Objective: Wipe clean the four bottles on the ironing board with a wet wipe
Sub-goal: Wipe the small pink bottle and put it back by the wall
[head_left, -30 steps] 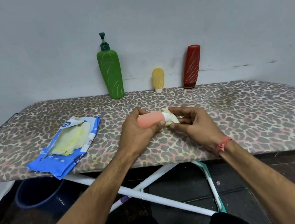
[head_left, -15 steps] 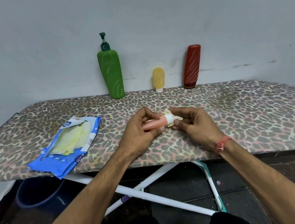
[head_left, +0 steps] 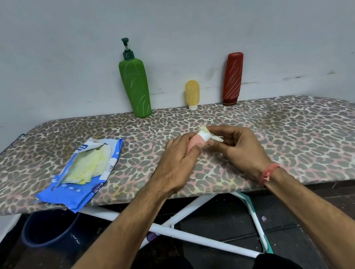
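Observation:
My left hand [head_left: 178, 158] grips a small pink bottle [head_left: 196, 141] lying sideways just above the leopard-print ironing board [head_left: 304, 133]. My right hand [head_left: 237, 145] pinches a pale wet wipe [head_left: 213, 135] around the bottle's white cap end. Most of the pink bottle is hidden by my left fingers. Against the back wall stand a tall green pump bottle [head_left: 135, 87], a small yellow bottle [head_left: 192, 94] on its white cap, and a leaning dark red bottle [head_left: 233, 79].
An open blue wet-wipe pack [head_left: 84, 177] with yellowish wipes showing lies at the board's front left, partly over the edge. Below the board are white crossed legs [head_left: 181, 216] and a dark blue bucket [head_left: 48, 228] on the floor.
My left hand has closed further over the pink bottle, hiding more of it. The wipe in my right hand has shifted around the cap end. The other bottles have not moved.

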